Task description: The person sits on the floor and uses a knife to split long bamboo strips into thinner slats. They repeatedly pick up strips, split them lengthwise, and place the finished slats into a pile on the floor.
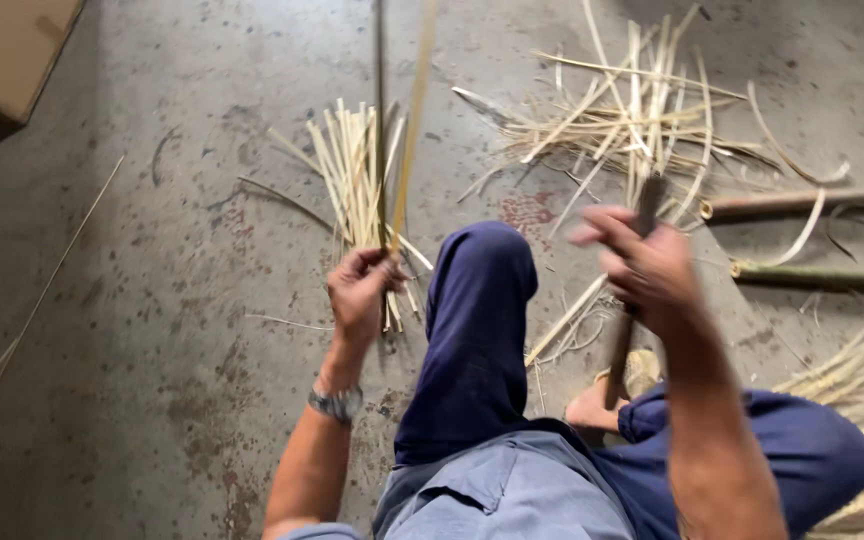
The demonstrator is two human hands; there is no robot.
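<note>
While the left hand (360,290) grips a long bamboo strip (407,130), the right hand (647,265) clutches a blurred knife (624,335).
Fingers wrap both shut; the strip runs toward 12 o'clock over loose strips (352,175) on the floor (152,300).

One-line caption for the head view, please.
Seated person's left hand grips upright bamboo strips; right hand holds a blurred tool.

pale matt bamboo strips (352,170), rough stained concrete floor (172,300)
</note>
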